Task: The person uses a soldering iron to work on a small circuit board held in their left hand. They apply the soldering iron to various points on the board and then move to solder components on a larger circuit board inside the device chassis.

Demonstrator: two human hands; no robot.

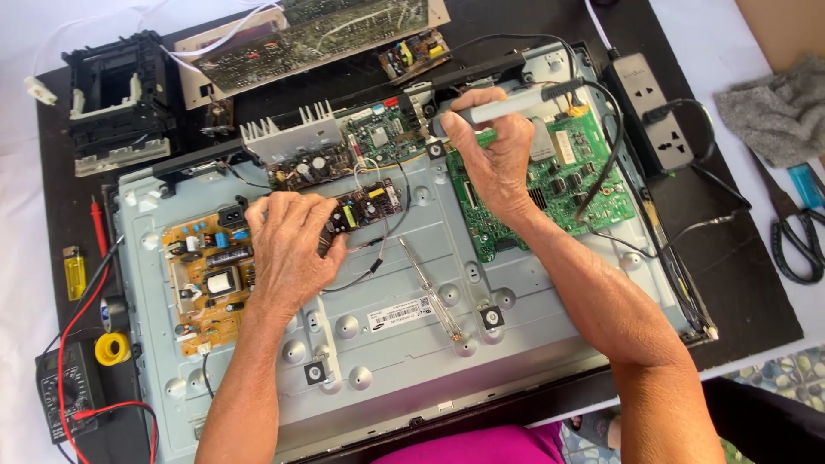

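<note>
An opened flat television lies back-up, its grey metal chassis [404,283] bare. My right hand [490,150] grips a grey soldering iron [507,105] by its handle, tip pointing left toward a small green board [382,131] at the chassis top. My left hand [288,245] rests on the chassis, fingers holding the left end of a small loose circuit board [369,204]. A tan power board [206,279] sits left of that hand. A large green main board [567,185] lies under my right wrist. Tweezers [434,292] lie on the chassis between my arms.
A heatsink board [292,146] sits above my left hand. A power strip [649,107] and grey cloth [778,107] lie right, with scissors [799,236]. Left are a black plastic frame [116,99], yellow lighter [75,272], solder roll [112,348] and multimeter [69,391] with red leads.
</note>
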